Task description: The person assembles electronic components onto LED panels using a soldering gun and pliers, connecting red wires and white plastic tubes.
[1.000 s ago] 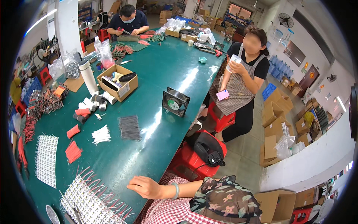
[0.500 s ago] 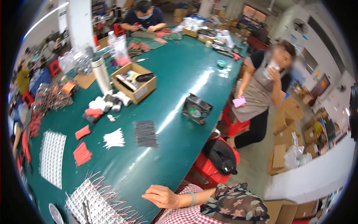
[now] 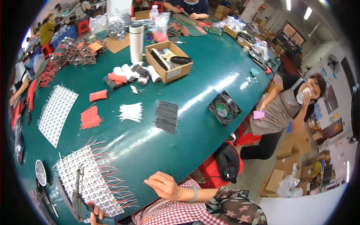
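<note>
From where I watch, my left hand (image 3: 95, 212) is curled around the dark handle of a tool (image 3: 79, 195) at the near edge of the bench (image 3: 210, 71), its thin metal upper part standing over the white panel studded with red leads (image 3: 90, 180). My right hand (image 3: 163, 185) rests loosely curled and empty on the bench edge, just beside that panel. I judge the panel light and flat but fragile: the fine leads stick out all round and would bend or snag, so I would take it by a bare edge, not the wires. The bench top is smooth glossy green, likely slippery for small parts. Further out lie bundles of red wires (image 3: 90, 117), white wires (image 3: 131, 111) and black wires (image 3: 167, 117), a cardboard box (image 3: 168, 62) and a small fan (image 3: 224, 108). A person in an apron (image 3: 279, 112) stands at the right, among cartons on the floor.
</note>
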`<state>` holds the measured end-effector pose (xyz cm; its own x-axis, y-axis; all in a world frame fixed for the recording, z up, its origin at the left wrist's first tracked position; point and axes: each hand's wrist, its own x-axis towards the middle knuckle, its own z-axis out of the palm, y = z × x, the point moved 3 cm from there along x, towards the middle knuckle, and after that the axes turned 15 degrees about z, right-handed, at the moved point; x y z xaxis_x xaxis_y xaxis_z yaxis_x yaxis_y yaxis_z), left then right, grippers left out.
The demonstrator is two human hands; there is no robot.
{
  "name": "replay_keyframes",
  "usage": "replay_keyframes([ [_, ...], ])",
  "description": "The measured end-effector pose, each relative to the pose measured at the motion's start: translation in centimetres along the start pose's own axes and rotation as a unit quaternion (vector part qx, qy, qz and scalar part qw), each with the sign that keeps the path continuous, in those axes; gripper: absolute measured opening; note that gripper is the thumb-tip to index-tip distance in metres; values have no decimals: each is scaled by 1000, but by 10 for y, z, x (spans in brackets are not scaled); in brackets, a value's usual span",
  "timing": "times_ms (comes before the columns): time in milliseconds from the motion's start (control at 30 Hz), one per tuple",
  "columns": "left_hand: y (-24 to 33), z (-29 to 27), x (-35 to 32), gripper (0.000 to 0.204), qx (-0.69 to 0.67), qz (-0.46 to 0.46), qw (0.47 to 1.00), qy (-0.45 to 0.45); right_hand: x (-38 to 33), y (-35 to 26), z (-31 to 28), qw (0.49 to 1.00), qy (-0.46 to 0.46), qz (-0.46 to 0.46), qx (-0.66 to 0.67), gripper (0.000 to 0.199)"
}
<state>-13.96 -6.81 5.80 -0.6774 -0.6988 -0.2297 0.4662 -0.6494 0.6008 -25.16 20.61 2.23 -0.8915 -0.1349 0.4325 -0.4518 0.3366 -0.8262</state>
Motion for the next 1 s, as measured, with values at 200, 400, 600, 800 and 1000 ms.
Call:
replay_keyframes([
  [200,2,-2,1,32,25,24,997,-68,2,-4,-2,1000,6,-17,-25,24],
  [400,-4,20,-11,36,111,52,990,-75,-4,2,5,999,13,-29,-12,30],
  [600,-2,0,-14,29,210,102,972,-5,-5,3,0,999,21,-32,-27,30],
  [800,5,-12,-30,26,251,73,964,54,-5,4,8,1000,-10,-12,-17,28],
  [1000,9,-30,-39,47,199,135,970,40,11,-20,6,996,-30,78,2,25],
])
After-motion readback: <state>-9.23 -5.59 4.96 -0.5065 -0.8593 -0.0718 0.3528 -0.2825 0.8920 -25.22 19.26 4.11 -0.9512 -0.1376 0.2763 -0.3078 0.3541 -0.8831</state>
